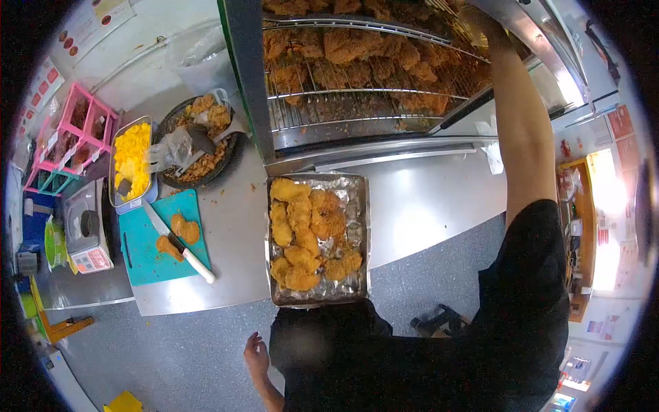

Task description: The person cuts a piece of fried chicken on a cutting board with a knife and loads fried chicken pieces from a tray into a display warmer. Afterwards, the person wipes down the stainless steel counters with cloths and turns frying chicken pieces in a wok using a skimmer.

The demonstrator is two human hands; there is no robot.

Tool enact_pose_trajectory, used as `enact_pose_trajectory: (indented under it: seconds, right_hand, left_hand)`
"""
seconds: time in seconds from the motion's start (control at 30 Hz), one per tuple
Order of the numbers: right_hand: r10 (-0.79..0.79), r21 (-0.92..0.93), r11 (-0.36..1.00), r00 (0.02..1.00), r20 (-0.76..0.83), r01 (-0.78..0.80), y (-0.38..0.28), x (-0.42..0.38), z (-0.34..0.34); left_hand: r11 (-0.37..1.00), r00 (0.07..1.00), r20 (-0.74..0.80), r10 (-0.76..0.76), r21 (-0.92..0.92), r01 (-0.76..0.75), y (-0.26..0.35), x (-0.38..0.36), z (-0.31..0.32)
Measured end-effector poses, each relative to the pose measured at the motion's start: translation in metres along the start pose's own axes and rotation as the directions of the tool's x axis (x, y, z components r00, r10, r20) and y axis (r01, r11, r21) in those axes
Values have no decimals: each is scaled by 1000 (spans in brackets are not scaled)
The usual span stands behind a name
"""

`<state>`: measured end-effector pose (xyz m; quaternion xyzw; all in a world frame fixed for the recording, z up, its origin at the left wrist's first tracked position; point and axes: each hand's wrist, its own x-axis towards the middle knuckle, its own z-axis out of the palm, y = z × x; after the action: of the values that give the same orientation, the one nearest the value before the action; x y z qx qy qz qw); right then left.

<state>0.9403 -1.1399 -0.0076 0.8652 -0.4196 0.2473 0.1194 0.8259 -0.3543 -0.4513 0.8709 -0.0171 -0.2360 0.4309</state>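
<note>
My right arm is stretched up into a heated display cabinet (288, 147) with fried chicken (353, 44) on its wire racks. My right hand (478, 26) is at the upper right of the racks, dim and partly cut off, so its fingers cannot be made out. Low beside my body hangs my left hand (257, 353), fingers loosely apart with nothing in them. In front of me a foil-lined tray (353, 237) at the counter edge carries golden fried chicken pieces (300, 213) on its left and middle.
Left of the tray, a knife (195, 261) and chicken pieces (184, 229) lie on a teal cutting board (141, 271). Behind it stand a container of yellow food (132, 154) and a black pan (230, 161) with crumbs and tongs. A scale (86, 230) sits farther left.
</note>
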Motion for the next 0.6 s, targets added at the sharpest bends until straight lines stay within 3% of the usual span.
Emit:
enact_pose_trajectory:
  seconds: [0.13, 0.27, 0.3, 0.33, 0.37, 0.4, 0.43, 0.47, 0.5, 0.53, 0.57, 0.6]
  right_hand:
    - [-49, -10, 999, 993, -108, 48, -3, -32, -18]
    - [-234, 8, 968, 915, -330, 251, -19, -131, -64]
    - [-290, 14, 948, 881, -373, 318, -27, -165, -73]
    - [-339, 12, 928, 858, -386, 372, -34, -198, -73]
    - [-267, 343, 859, 905, -333, 380, -40, -237, -62]
    - [-160, 817, 531, 974, -162, 223, -46, -282, -29]
    - [-239, 960, -260, 970, 43, -106, -54, -322, 18]
    - [-387, 824, -473, 914, 123, -311, -70, -360, 55]
    - [-40, 688, 138, 690, 722, -712, -104, -390, 73]
    - [-101, 396, 842, 614, 782, -366, -163, -381, 6]
    - [-429, 478, 859, 767, 477, 183, -144, -430, 111]
    - [-331, 434, 900, 719, 611, 45, -163, -431, 100]
  left_hand:
    - [990, 990, 37, 135, 32, -137, -25, 26, -4]
    - [951, 964, 73, 256, 157, -265, -13, 46, -17]
    - [986, 988, 100, 121, 100, -131, -2, 46, -24]
    - [983, 986, 104, 133, 111, -145, -16, 56, -25]
    - [981, 984, 113, 139, 122, -152, -35, 58, -29]
    - [988, 986, 130, 108, 99, -122, -42, 57, -34]
    - [992, 986, 143, 90, 71, -100, -45, 62, -37]
    - [996, 985, 160, 70, 44, -78, -52, 62, -42]
    - [996, 982, 169, 83, 15, -87, -65, 65, -45]
    - [995, 982, 169, 80, 39, -88, -73, 67, -49]
    - [994, 982, 170, 76, 64, -88, -79, 69, -53]
    - [992, 983, 170, 72, 87, -88, -83, 69, -57]
